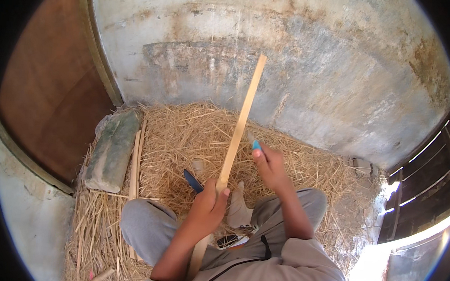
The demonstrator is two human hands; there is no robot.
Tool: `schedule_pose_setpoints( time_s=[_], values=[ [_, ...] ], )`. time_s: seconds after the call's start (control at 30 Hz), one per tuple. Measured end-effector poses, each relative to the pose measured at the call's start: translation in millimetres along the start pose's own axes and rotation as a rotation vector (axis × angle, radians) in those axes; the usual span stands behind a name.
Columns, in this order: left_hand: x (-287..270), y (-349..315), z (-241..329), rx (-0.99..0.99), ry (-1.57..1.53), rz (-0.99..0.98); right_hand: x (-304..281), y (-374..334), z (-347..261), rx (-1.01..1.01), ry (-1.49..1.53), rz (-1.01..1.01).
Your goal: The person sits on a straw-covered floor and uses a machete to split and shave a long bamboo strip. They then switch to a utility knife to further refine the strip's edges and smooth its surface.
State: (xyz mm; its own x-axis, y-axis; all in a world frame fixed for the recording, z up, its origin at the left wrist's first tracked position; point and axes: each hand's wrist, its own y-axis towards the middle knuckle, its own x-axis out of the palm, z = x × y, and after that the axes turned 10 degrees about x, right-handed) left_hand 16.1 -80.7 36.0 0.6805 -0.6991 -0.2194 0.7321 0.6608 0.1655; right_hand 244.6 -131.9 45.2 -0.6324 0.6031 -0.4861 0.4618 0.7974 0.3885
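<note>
A long, pale bamboo strip [242, 116] slants up and away from my lap toward the wall. My left hand [208, 206] is closed round its lower part, and its near end runs down beside my left forearm. In my right hand [270, 165], the fingers are wrapped round a small knife [256, 145] with a turquoise handle. Only a short bit of its blade shows, pointing up, to the right of the strip and apart from it.
Straw [185, 133] covers the floor around my crossed legs. On the left lies a greenish stone block [113, 150], with thin strips [135, 166] beside it. A dark blue flat thing [192, 181] lies near my left hand. A stained wall [308, 79] stands ahead.
</note>
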Motion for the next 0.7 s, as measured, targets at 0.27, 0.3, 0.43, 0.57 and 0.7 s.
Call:
schedule_pose_setpoints(
  time_s=[0.27, 0.3, 0.43, 0.57, 0.7],
  values=[
    [33.2, 14.7, 8.3, -0.025, -0.009, 0.014, 15.6, -24.0, 25.0, -0.096, -0.123, 0.066],
    [34.7, 13.5, 9.5, -0.077, -0.092, -0.001, 12.0, -23.3, 28.1, -0.112, -0.19, 0.09],
    [35.8, 13.3, 16.5, -0.207, -0.279, -0.043, 1.9, -21.7, 29.8, -0.147, -0.286, 0.109],
    [34.7, 15.7, 15.2, -0.258, -0.337, -0.031, -3.5, -14.8, 26.6, -0.141, -0.317, 0.138],
    [42.8, 10.4, 7.3, -0.291, -0.398, -0.07, -6.8, 17.3, 46.0, 0.281, -0.36, 0.292]
  ],
)
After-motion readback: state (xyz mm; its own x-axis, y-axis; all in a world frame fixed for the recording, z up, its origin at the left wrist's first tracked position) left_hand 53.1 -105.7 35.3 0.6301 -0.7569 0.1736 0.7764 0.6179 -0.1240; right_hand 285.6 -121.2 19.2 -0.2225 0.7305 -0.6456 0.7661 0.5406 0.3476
